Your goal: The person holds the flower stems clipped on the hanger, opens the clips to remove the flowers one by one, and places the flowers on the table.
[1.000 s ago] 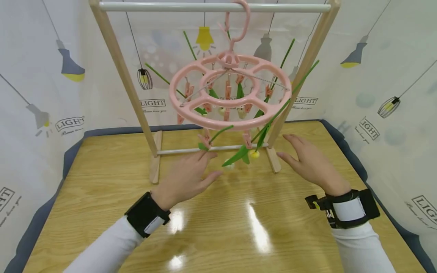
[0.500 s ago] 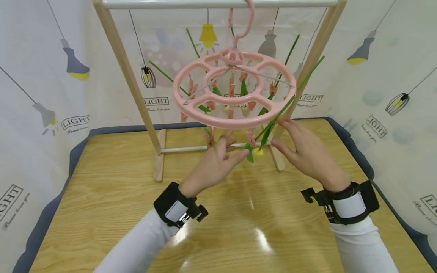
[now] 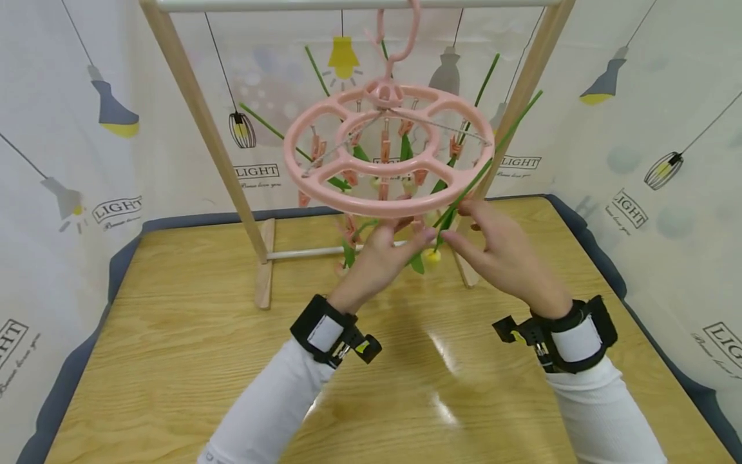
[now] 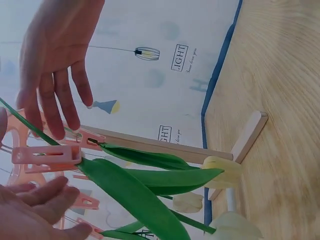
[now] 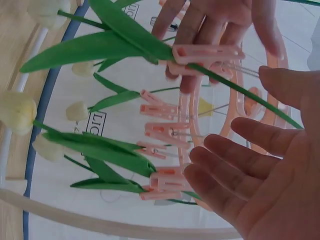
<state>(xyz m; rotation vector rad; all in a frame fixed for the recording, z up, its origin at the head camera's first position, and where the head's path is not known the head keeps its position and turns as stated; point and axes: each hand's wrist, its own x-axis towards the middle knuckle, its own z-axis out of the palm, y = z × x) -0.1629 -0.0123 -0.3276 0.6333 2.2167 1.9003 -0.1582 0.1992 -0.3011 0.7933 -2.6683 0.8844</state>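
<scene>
Left hand (image 3: pixel 377 261), right hand (image 3: pixel 510 254) loose, nothing gripped | likely step: flower (image 5: pixel 95 46) to be handled | peg (image 5: pixel 229 51) should be pinched next

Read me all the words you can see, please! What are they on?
"LIGHT": printed several times on the white backdrop, sometimes cut off by the picture's edge.
Small curly writing under "LIGHT": too small and blurred to read surely.
Tiny mark on the left sleeve: too small to read.
</scene>
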